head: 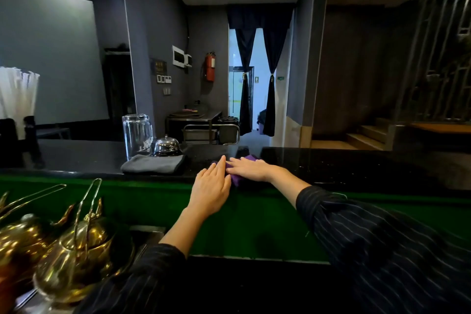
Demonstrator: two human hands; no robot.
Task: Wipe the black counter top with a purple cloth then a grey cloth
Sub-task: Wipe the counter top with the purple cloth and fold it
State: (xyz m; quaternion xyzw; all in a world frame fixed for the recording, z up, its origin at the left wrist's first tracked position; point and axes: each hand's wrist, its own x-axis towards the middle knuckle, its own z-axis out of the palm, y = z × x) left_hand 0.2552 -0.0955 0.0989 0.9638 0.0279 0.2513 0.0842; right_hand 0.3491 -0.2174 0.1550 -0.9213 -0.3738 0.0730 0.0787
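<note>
The black counter top (pixel 331 166) runs across the middle of the view. A purple cloth (pixel 235 178) lies on its near edge, mostly hidden under my hands. My right hand (pixel 251 168) rests flat on the cloth, fingers stretched out to the left. My left hand (pixel 212 187) lies flat at the cloth's left edge, fingers together and pointing away from me, their tips on the cloth. A folded grey cloth (pixel 154 167) sits on the counter just left of my hands, untouched.
A steel call bell (pixel 167 146) and an upturned glass mug (pixel 137 135) stand behind the grey cloth. White straws (pixel 17 94) rise at the far left. Brass teapots (pixel 74 245) crowd the near left. A green panel (pixel 254 224) drops below the counter.
</note>
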